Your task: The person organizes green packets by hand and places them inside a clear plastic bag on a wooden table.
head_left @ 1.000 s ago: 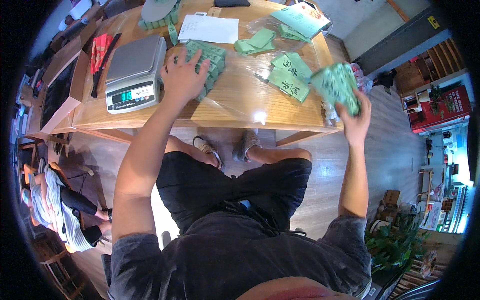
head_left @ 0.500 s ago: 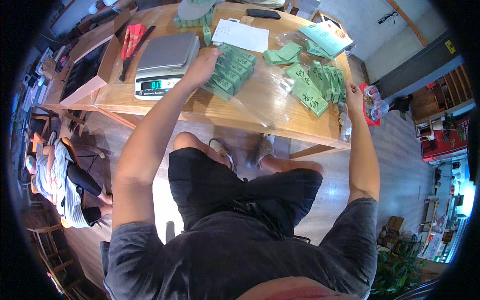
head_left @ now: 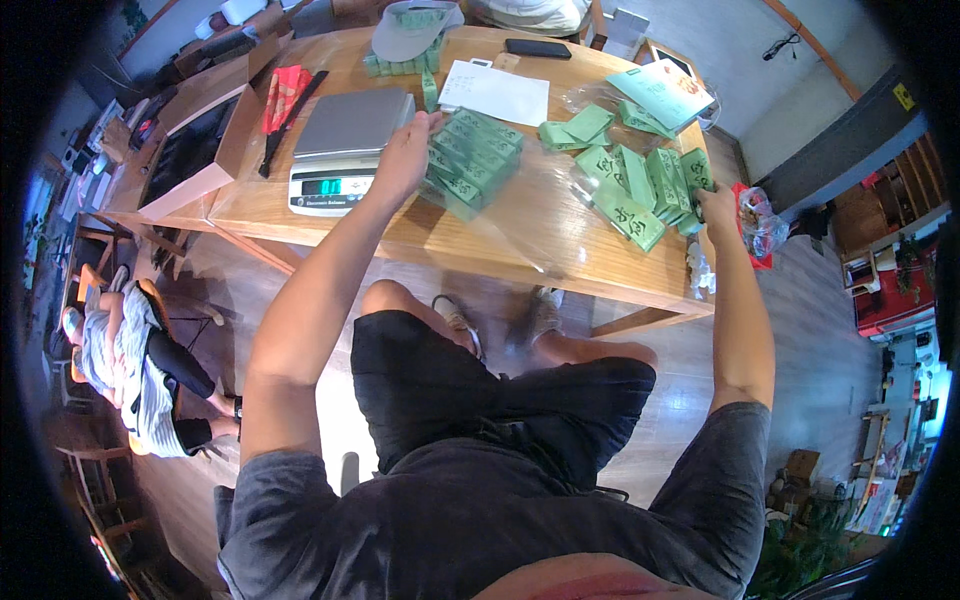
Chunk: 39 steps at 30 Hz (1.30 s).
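A block of green packets (head_left: 470,155) with dark writing lies in a clear plastic bag (head_left: 535,215) near the middle of the table. My left hand (head_left: 405,155) rests along its left side, fingers stretched out toward the far corner. At the table's right end, my right hand (head_left: 717,207) pinches the near end of a green packet (head_left: 696,168). That packet leans at the right of a row of upright green packets (head_left: 665,183). Flat green packets (head_left: 625,208) lie just left of the row. The fingers of my right hand are partly hidden.
A digital scale (head_left: 350,130) stands left of my left hand. Beyond are white paper (head_left: 497,92), a black phone (head_left: 537,48) and a grey cap (head_left: 417,28) on more green packets. An open carton (head_left: 195,150) sits far left; another person (head_left: 140,360) sits beyond the table's left side.
My right hand has closed on the end packet, which now stands out higher and tilted from the row. My left hand has slid off the block's top corner to its side. The view has shifted slightly.
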Each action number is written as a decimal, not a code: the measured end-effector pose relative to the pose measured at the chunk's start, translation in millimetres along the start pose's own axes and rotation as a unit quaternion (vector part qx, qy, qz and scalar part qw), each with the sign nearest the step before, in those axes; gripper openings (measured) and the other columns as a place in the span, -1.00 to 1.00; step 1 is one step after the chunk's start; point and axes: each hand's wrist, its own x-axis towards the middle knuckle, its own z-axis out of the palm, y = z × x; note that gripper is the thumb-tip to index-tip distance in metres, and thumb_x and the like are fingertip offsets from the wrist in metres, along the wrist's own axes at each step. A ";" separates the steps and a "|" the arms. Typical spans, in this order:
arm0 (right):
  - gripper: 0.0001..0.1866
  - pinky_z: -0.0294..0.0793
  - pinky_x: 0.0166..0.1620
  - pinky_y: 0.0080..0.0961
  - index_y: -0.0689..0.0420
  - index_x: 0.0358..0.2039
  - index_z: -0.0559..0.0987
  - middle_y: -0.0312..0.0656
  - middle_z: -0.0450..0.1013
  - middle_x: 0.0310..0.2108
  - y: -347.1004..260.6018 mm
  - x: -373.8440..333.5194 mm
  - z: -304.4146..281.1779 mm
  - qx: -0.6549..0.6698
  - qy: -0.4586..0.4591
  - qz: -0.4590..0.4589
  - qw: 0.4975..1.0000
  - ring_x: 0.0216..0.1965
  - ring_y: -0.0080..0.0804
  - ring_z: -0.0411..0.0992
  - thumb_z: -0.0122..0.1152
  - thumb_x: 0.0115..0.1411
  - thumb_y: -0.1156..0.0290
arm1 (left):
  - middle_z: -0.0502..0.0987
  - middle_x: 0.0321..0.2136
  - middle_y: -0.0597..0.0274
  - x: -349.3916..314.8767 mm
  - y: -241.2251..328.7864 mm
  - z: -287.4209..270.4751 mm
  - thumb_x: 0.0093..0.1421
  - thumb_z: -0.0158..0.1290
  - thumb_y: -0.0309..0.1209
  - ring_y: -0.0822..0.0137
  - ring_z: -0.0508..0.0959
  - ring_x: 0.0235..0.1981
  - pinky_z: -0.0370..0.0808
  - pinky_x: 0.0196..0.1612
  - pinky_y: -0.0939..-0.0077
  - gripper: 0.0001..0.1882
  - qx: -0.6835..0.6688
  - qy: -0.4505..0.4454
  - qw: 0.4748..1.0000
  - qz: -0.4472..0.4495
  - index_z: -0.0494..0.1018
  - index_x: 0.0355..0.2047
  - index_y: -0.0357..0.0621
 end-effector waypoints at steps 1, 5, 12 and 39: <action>-0.64 0.49 -0.16 -0.46 0.35 -0.06 0.57 -0.12 0.56 -0.24 -0.9 -2.8 -0.8 0.071 -0.004 0.015 0.997 -0.26 -0.42 0.52 0.22 0.16 0.42 | 0.39 0.19 -0.16 -2.4 -8.0 -2.3 0.49 -0.42 -0.03 0.12 0.33 0.28 0.14 0.35 0.34 -0.34 -0.003 0.007 1.000 0.010 0.35 0.19 -0.39; -0.66 0.50 -0.15 -0.46 0.29 -0.02 0.54 -0.17 0.55 -0.20 0.0 -16.2 -1.0 0.138 0.022 0.007 0.990 -0.24 -0.43 0.50 0.18 0.31 0.32 | 0.40 0.18 -0.14 -24.3 -8.9 -10.7 0.50 -0.41 -0.05 0.11 0.35 0.26 0.14 0.36 0.30 -0.36 -0.110 0.046 0.993 0.009 0.31 0.22 -0.39; -0.66 0.56 -0.16 -0.46 0.12 0.10 0.43 -0.24 0.52 -0.14 22.9 -38.9 -21.0 0.308 0.006 0.000 0.951 -0.17 -0.43 0.54 0.14 0.32 0.45 | 0.43 0.17 0.03 -94.6 -12.2 -19.8 0.50 -0.42 -0.08 0.25 0.39 0.22 0.24 0.29 0.32 -0.41 -0.181 0.099 0.978 -0.043 0.27 0.26 -0.29; -0.44 0.22 0.29 -0.14 0.08 0.20 0.45 0.05 0.27 0.27 -53.6 -213.1 50.0 -0.220 0.035 -0.366 0.903 0.26 0.08 0.24 0.08 0.13 0.50 | 0.47 -0.07 0.26 -76.9 -25.4 28.6 0.33 -0.05 -0.42 0.33 0.46 -0.14 0.47 -0.18 0.31 -0.53 -0.237 0.120 0.940 -0.213 0.22 0.24 0.01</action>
